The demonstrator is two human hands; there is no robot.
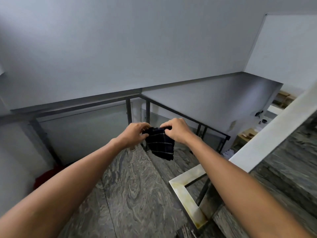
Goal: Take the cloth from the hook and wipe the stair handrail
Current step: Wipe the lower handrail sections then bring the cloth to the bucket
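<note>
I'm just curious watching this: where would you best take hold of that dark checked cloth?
By its top edge, from above and from both sides, as both hands do now. The left hand and right hand pinch the upper corners of the cloth, so the rest hangs freely in a point, away from the dark handrail behind.

The cloth (160,145) hangs between both hands, before the handrail (180,114), above the stairs (137,186).

1. Two bare forearms reach in from the lower corners, no sleeves visible on either.
2. The left hand (133,133) wears no glove, ring or watch.
3. The right hand (176,130) is likewise ungloved, its wrist bare of any band.
</note>
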